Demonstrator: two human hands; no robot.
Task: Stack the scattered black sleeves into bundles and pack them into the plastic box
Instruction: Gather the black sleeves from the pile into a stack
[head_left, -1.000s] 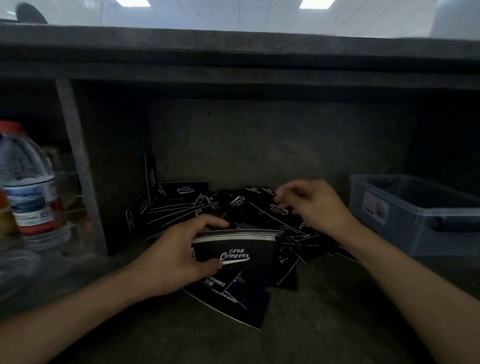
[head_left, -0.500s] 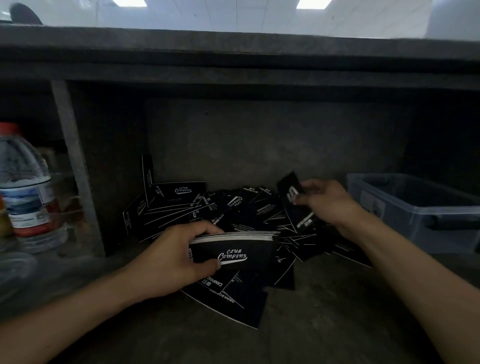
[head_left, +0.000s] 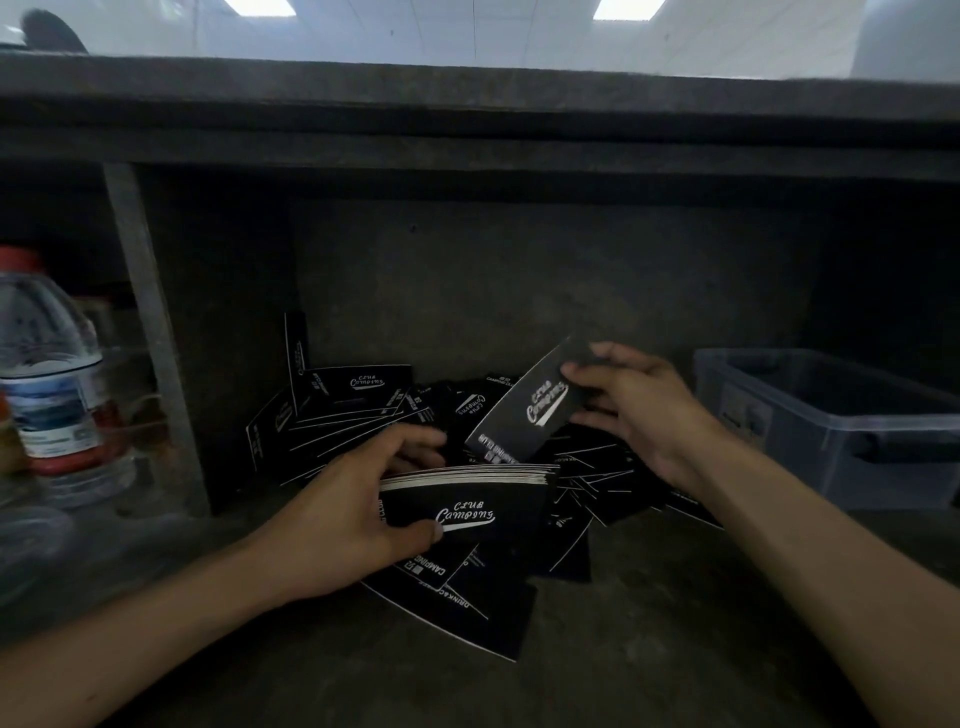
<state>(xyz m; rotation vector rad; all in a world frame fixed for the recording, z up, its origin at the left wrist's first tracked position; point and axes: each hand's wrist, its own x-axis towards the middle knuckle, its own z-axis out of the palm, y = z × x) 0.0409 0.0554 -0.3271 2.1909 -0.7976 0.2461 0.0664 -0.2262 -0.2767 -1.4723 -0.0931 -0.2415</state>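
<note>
- Bundle (head_left: 467, 501) — a stack of flat black sleeves with white edges showing along the top and "Club Camping" printed on the front face. It stands on edge over the near part of the heap. The left hand (head_left: 343, 514) grips it, with its fingers (head_left: 415, 441) curled over the back and the thumb pressed on the printed face.
- Single sleeve (head_left: 530, 410) — raised and tilted above the heap, just behind the bundle and apart from it. The right hand (head_left: 634, 410) pinches its upper end between the fingertips.
- Loose sleeves (head_left: 363, 410) — strewn and overlapping on the tabletop (head_left: 649, 649) against the back wall, with a few leaning upright at the left. Many are not yet gathered.
- Plastic box (head_left: 779, 457) — translucent and open-topped, on the tabletop to the right, well apart from the bundle. Its contents cannot be made out.
- Water bottle (head_left: 52, 374) — far left, beyond an upright post, and no part of the job.
- Handling, as judged: thin card, very light and folded flat. One piece likely bends easily and creases if pinched hard. The faces look smooth, so a stack will probably slide and fan out unless squeezed across its thickness.
- Where to hold, as judged: take a single piece by a short end or corner in a light pinch. Take the bundle across the middle of its faces, thumb opposite fingers, with the edges squared against the tabletop before it goes to the box.
</note>
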